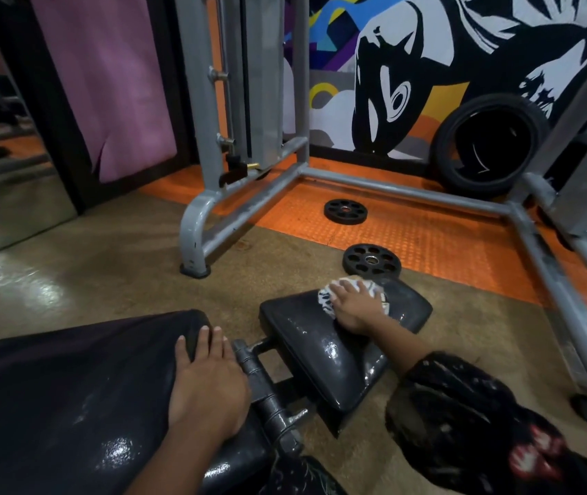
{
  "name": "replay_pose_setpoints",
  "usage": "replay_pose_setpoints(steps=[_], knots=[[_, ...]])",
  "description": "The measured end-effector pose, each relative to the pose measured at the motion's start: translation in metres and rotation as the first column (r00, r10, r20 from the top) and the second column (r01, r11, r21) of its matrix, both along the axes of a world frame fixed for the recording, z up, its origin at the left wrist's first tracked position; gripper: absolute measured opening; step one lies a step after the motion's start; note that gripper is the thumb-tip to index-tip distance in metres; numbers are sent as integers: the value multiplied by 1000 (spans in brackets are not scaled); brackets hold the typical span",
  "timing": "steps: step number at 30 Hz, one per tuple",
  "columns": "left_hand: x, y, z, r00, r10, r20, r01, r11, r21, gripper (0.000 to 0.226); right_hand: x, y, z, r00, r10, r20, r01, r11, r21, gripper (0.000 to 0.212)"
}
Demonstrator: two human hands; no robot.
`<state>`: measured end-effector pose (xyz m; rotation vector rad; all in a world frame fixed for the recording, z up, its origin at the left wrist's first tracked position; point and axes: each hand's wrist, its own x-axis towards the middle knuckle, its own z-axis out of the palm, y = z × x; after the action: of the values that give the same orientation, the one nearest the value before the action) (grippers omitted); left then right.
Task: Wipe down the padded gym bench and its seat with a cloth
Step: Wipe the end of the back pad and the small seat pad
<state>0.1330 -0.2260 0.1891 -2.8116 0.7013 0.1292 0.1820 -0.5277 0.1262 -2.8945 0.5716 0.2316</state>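
Observation:
The long black padded bench [63, 387] fills the lower left. Its smaller black seat pad [306, 337] lies just right of it, joined by a grey metal hinge bracket [267, 387]. My left hand [209, 380] rests flat on the near end of the bench pad, fingers straight. My right hand [354, 307] presses a white patterned cloth [327, 296] onto the far part of the seat pad, fingers spread over it. The cloth is bunched and mostly covered by the hand. Both pads look glossy.
Two black weight plates [372, 260] [345, 210] lie on the floor beyond the seat. A grey steel machine frame [406, 192] surrounds an orange mat. A black tyre [488, 144] leans on the mural wall. A mirror [2, 155] stands at left.

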Motion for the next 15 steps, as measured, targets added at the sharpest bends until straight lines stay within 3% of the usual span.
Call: replay_pose_setpoints(steps=[3, 5, 11, 13, 15], knots=[[-2, -2, 1, 1000, 4, -5, -4, 1000, -15, 61, -45, -3, -5, 974, 206, 92, -206, 978, -11, 55], [-3, -4, 2, 1000, -9, 2, 9, 1000, -20, 61, -71, -24, -2, 960, 244, 137, -248, 969, 11, 65], [-3, 0, -3, 1000, -1, -12, 1, 1000, -15, 61, -35, -70, -3, 991, -133, 14, 133, 991, 1, 52], [-1, -1, -1, 1000, -2, -5, 2, 1000, -30, 61, -14, -55, 3, 992, -127, -8, 128, 991, 26, 51], [0, 0, 0, 1000, -5, -12, 4, 1000, -23, 61, -15, -33, 4, 1000, 7, 1, -7, 1000, -4, 50]])
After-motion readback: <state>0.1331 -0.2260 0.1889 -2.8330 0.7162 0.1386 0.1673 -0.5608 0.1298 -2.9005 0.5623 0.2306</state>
